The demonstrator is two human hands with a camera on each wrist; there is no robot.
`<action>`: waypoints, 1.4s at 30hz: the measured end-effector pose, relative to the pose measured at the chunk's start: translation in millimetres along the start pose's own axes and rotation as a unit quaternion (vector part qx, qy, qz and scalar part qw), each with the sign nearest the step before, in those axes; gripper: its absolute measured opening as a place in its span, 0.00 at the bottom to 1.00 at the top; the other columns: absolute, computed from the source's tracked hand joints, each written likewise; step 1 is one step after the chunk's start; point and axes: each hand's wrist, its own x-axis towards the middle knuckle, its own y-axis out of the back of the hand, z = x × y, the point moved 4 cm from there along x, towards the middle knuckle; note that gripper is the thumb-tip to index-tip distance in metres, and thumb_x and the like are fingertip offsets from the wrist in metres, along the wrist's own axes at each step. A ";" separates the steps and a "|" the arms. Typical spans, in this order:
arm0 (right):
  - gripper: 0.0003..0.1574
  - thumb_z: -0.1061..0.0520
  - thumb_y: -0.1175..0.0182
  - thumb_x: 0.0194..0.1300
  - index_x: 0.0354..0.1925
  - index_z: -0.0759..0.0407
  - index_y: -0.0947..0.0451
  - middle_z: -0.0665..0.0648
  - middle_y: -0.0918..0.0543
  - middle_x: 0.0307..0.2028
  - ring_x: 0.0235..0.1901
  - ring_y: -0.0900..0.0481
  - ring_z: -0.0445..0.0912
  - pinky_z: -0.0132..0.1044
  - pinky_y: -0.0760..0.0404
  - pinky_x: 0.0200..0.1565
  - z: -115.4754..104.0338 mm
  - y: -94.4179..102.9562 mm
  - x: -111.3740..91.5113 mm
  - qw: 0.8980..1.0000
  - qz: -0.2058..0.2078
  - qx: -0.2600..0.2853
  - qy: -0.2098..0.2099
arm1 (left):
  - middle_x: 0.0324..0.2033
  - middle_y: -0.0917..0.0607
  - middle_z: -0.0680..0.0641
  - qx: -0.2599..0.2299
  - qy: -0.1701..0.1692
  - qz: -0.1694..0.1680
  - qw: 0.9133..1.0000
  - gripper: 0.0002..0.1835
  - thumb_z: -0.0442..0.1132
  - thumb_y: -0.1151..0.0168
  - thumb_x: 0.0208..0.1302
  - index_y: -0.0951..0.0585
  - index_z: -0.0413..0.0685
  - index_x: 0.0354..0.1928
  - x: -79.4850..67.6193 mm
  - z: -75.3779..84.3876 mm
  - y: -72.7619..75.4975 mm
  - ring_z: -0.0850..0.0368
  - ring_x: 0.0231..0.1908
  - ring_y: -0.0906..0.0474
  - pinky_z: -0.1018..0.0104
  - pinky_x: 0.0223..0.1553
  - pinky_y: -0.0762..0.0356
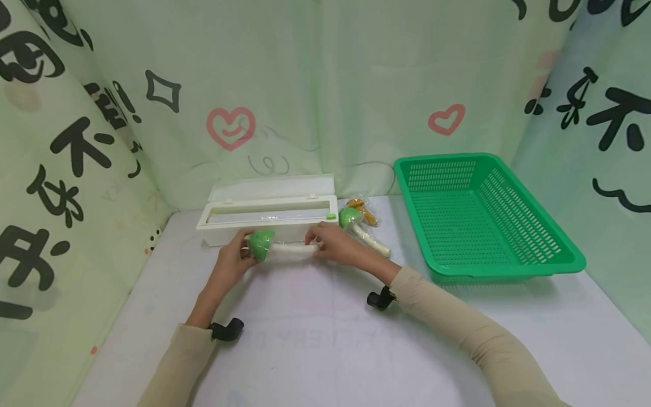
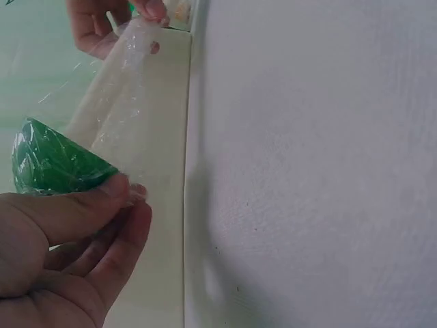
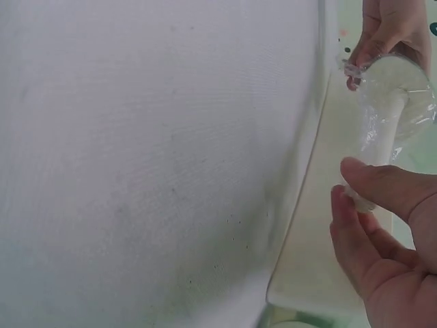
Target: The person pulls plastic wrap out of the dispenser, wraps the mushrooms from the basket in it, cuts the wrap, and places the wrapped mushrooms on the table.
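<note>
A toy mushroom with a green cap (image 1: 261, 244) and a pale stem (image 3: 390, 130) is wrapped in clear cling film (image 2: 126, 116). It lies sideways in the air before the white cling film dispenser (image 1: 224, 233), whose lid (image 1: 274, 185) stands raised. At the cap end my left hand (image 1: 233, 264) pinches the wrap between thumb and fingers, close against the cap's rim. My right hand (image 1: 337, 244) pinches the far end of the stem with thumb and fingertips. In the right wrist view the cap's pale underside shows through the film.
Right of the dispenser lie another wrapped green-capped mushroom (image 1: 350, 217) and some wrapped yellow-brown pieces (image 1: 368, 215). A green plastic basket (image 1: 503, 276) stands farther right on the white-covered table (image 1: 305, 350). Printed curtains (image 1: 366, 85) hang behind and at both sides.
</note>
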 end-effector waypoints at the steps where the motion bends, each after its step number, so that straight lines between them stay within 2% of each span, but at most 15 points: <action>1: 0.16 0.66 0.28 0.61 0.47 0.62 0.21 0.59 0.16 0.47 0.50 0.17 0.51 0.33 0.17 0.49 0.0 1.9 -0.6 1.000 0.004 0.011 0.000 | 0.49 0.16 0.28 0.002 -0.003 0.003 1.000 0.36 0.20 0.31 0.58 0.32 0.42 0.68 0.1 0.0 0.7 0.35 0.48 0.15 0.49 0.49 0.15; 5: 0.16 0.65 0.29 0.63 0.48 0.62 0.20 0.57 0.14 0.45 0.47 0.15 0.48 0.32 0.17 0.48 1.1 7.1 -1.9 0.999 0.018 0.035 -0.006 | 0.41 0.13 0.32 0.003 -0.009 0.016 1.000 0.35 0.20 0.31 0.57 0.30 0.40 0.66 0.4 -1.3 1.9 0.40 0.42 0.13 0.56 0.44 0.13; 9: 0.16 0.64 0.28 0.62 0.48 0.60 0.19 0.55 0.13 0.43 0.44 0.15 0.46 0.32 0.17 0.47 2.0 8.3 -2.3 1.000 0.025 0.017 0.006 | 0.37 0.13 0.34 -0.019 -0.006 0.020 1.000 0.34 0.17 0.33 0.57 0.29 0.39 0.66 -0.4 -2.1 1.7 0.43 0.38 0.13 0.60 0.40 0.13; 13: 0.15 0.64 0.28 0.61 0.47 0.60 0.18 0.55 0.12 0.43 0.43 0.14 0.45 0.32 0.17 0.46 2.3 9.1 -2.0 0.999 0.034 -0.005 0.020 | 0.32 0.14 0.36 -0.020 -0.025 0.030 0.999 0.33 0.15 0.35 0.57 0.28 0.38 0.65 -0.3 1.0 2.6 0.45 0.33 0.13 0.59 0.36 0.13; 18: 0.15 0.64 0.28 0.61 0.47 0.60 0.18 0.55 0.12 0.43 0.42 0.15 0.45 0.34 0.17 0.46 2.3 10.1 -2.4 0.999 0.041 -0.016 0.017 | 0.34 0.13 0.36 0.007 -0.057 0.045 0.997 0.35 0.17 0.30 0.53 0.26 0.40 0.64 1.9 4.3 5.0 0.43 0.36 0.13 0.55 0.40 0.13; 20: 0.15 0.65 0.28 0.61 0.47 0.60 0.18 0.55 0.13 0.43 0.43 0.16 0.46 0.36 0.17 0.47 2.3 10.1 -3.3 0.999 0.041 -0.024 0.018 | 0.40 0.13 0.34 -0.001 -0.059 0.033 0.998 0.36 0.17 0.29 0.52 0.26 0.42 0.64 2.6 3.8 5.2 0.40 0.41 0.13 0.55 0.44 0.14; 23: 0.15 0.66 0.29 0.62 0.47 0.60 0.18 0.56 0.13 0.44 0.46 0.16 0.48 0.37 0.18 0.50 2.4 9.9 -5.2 0.999 0.037 -0.033 0.018 | 0.53 0.18 0.33 -0.065 -0.055 -0.020 0.996 0.36 0.17 0.32 0.55 0.28 0.43 0.67 2.3 2.0 5.2 0.36 0.52 0.17 0.58 0.48 0.15; 26: 0.16 0.67 0.29 0.62 0.48 0.61 0.19 0.57 0.14 0.45 0.49 0.16 0.49 0.37 0.18 0.52 2.6 10.6 -7.0 0.999 0.029 -0.032 0.018 | 0.66 0.28 0.37 -0.143 -0.043 -0.079 0.986 0.35 0.20 0.37 0.62 0.31 0.46 0.70 0.5 0.0 6.2 0.36 0.62 0.25 0.64 0.51 0.17; 29: 0.18 0.66 0.29 0.62 0.49 0.63 0.20 0.58 0.15 0.46 0.50 0.17 0.50 0.34 0.17 0.51 1.4 12.0 -8.1 0.999 0.020 -0.024 0.026 | 0.71 0.34 0.42 -0.189 -0.025 -0.119 0.974 0.34 0.26 0.38 0.67 0.34 0.50 0.73 -2.1 -1.1 8.3 0.38 0.66 0.29 0.68 0.52 0.19; 34: 0.15 0.68 0.33 0.64 0.50 0.64 0.19 0.59 0.15 0.47 0.50 0.17 0.50 0.32 0.17 0.50 1.4 14.3 -9.0 0.999 0.019 -0.017 0.029 | 0.71 0.35 0.41 -0.206 -0.006 -0.134 0.969 0.36 0.37 0.32 0.68 0.36 0.52 0.75 -3.1 0.7 10.2 0.40 0.66 0.29 0.68 0.54 0.21; 37: 0.14 0.68 0.34 0.65 0.49 0.64 0.19 0.58 0.15 0.46 0.49 0.16 0.49 0.33 0.17 0.50 2.1 15.3 -10.8 0.999 0.025 -0.009 0.018 | 0.71 0.33 0.41 -0.210 0.003 -0.128 0.969 0.38 0.39 0.29 0.66 0.35 0.52 0.75 -2.3 2.1 10.0 0.40 0.67 0.30 0.67 0.55 0.21; 42: 0.15 0.66 0.32 0.65 0.50 0.63 0.19 0.59 0.14 0.47 0.50 0.15 0.50 0.33 0.17 0.51 0.2 21.4 -16.5 0.999 0.048 0.017 0.015 | 0.70 0.32 0.45 -0.212 0.014 -0.121 0.970 0.36 0.40 0.26 0.62 0.29 0.54 0.71 -1.8 1.7 10.2 0.42 0.67 0.30 0.65 0.54 0.21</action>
